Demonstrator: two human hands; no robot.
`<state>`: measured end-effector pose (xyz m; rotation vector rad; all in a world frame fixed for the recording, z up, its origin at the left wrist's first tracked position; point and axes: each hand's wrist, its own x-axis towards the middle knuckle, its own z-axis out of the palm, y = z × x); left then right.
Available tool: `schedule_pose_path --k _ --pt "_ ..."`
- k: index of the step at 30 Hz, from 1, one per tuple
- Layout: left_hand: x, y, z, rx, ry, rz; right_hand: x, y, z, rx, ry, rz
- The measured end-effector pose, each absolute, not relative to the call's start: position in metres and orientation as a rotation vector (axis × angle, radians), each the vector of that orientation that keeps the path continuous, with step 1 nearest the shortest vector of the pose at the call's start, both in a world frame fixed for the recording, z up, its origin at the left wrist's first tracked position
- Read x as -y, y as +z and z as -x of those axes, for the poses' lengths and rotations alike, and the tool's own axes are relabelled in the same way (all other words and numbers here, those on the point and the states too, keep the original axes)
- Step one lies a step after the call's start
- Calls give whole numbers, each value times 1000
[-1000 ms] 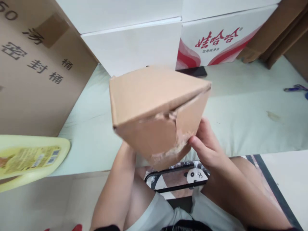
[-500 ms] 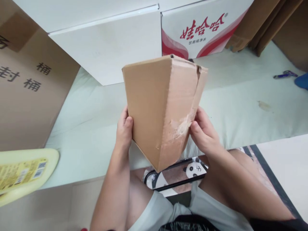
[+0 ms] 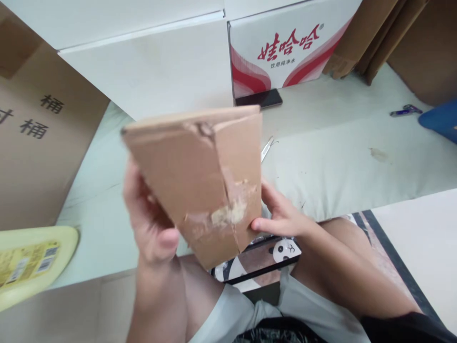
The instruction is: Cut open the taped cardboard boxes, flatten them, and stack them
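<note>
- I see a brown cardboard box (image 3: 189, 176) held up between two bare hands, over the near edge of a pale green covered surface (image 3: 332, 147); it is tilted, a narrowing side toward me, with a seam, a torn spot near the top and a whitish scuffed patch lower down
- The left hand (image 3: 152, 214) grips the box along its left edge, fingers curled behind, thumb near the lower edge; motion blurs it slightly
- The right hand (image 3: 280, 212) grips the box's lower right edge, thumb on the side facing me, fingers behind
- Just beyond the box I make out a thin metal tool (image 3: 266, 149), partly hidden, and a dark phone-like slab (image 3: 264, 98); the slab lies against a white-and-red carton (image 3: 285, 52)
- Below the box, between the legs, I see a panda-printed item (image 3: 282, 251) with a black border
- Farther left stand a pale yellow bottle (image 3: 41, 257) and a large brown carton (image 3: 32, 171) with black characters; plain white cartons (image 3: 150, 66) line the back
- Farther right I find folded cardboard (image 3: 360, 38), a small purple-blue object (image 3: 405, 111) and a blue thing (image 3: 441, 119) cut off by the frame
</note>
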<state>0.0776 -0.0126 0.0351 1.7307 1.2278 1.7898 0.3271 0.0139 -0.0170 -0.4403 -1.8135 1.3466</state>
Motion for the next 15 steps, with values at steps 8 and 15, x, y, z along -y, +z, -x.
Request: schedule_pose_path --k 8,15 --pt "3 64 -56 -1112 2107 -2004 -14 -18 -325 1979 1285 492" --pt "7 64 -61 -1292 2274 -1663 -46 -42 -337 2170 519 1444"
